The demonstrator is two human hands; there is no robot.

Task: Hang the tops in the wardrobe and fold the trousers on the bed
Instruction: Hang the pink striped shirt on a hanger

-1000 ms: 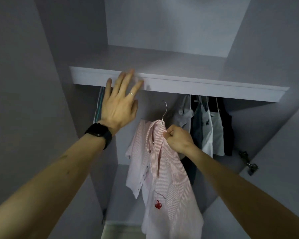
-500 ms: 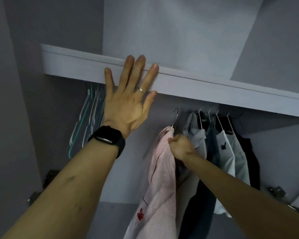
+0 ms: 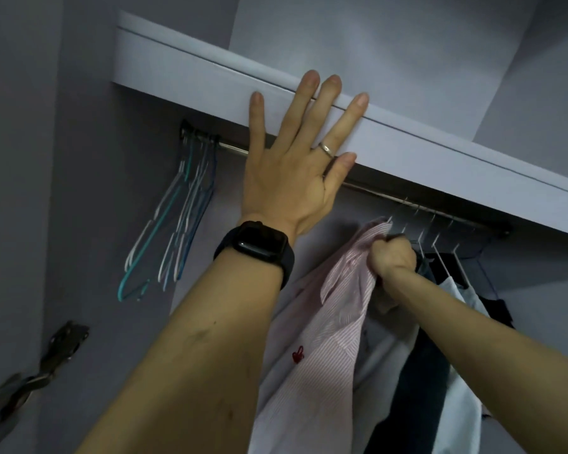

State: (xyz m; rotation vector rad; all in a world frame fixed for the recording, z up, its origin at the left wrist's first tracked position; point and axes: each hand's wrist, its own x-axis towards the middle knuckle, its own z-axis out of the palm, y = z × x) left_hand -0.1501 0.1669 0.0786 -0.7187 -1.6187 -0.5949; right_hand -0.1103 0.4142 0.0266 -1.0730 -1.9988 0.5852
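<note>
A pink striped shirt (image 3: pixel 328 339) with a small red emblem hangs down in the middle of the wardrobe. My right hand (image 3: pixel 392 257) grips its collar and hanger just below the metal rail (image 3: pixel 440 209); the hook sits up by the rail, and whether it rests on it is hidden. My left hand (image 3: pixel 295 158) presses flat, fingers spread, against the front edge of the wardrobe shelf (image 3: pixel 456 158). Several other tops (image 3: pixel 453 339), dark and white, hang on the rail to the right of the shirt.
A bunch of bare hangers (image 3: pixel 174 231), teal, white and blue, hangs at the rail's left end. Metal door hinges (image 3: pixel 56 348) stick out of the left wall. The shelf juts over the rail, and grey walls close in on both sides.
My right hand has lifted the pink shirt's hanger up to the rail, close beside the hung tops. My left hand stays on the shelf edge; my view has tilted upward and closer.
</note>
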